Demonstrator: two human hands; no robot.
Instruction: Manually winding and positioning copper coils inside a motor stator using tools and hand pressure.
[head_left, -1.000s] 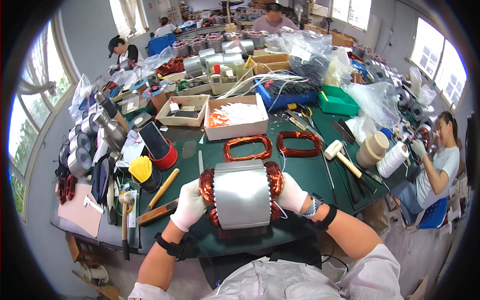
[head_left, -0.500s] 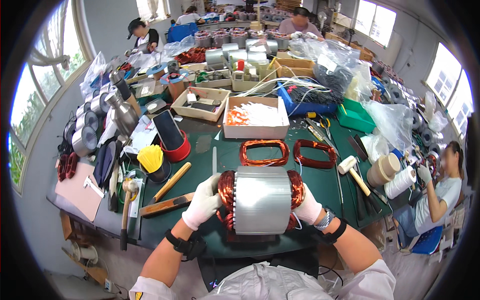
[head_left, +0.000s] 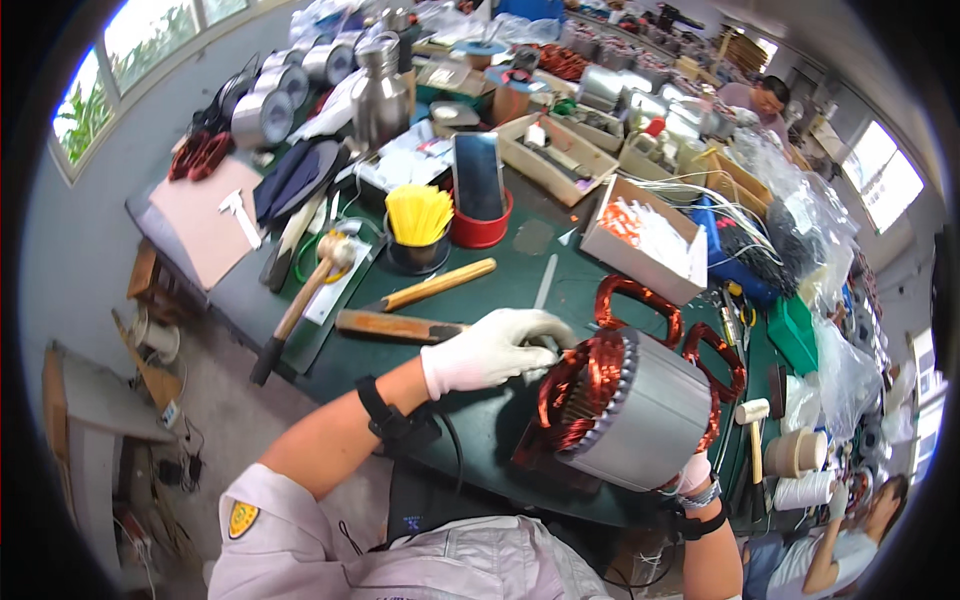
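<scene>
A motor stator (head_left: 645,415), a grey metal cylinder with red-brown copper windings (head_left: 590,390) bulging from both ends, lies on its side on the table in front of me. My left hand (head_left: 490,350), in a white glove, is at its left end with the fingers curled in beside the windings. Whatever is between those fingers is too small or blurred to make out. At the stator's right end sits my gloved right hand (head_left: 692,472), its fingers hidden behind the cylinder. Two loose copper coils, one nearer (head_left: 640,300) and one farther right (head_left: 715,362), lie just beyond the stator.
Left of the stator lie wooden sticks (head_left: 440,285), a hammer (head_left: 305,300) and a cup of yellow strips (head_left: 420,220). A phone (head_left: 478,175) leans in a red holder. Farther back are a box of white and orange pieces (head_left: 640,240) and a green bin (head_left: 793,335). A white mallet (head_left: 752,412) lies rightward.
My view has swung left and tilted. The stator now shows its left end more toward me. My left hand has come off its side grip and curls near the windings' upper edge.
</scene>
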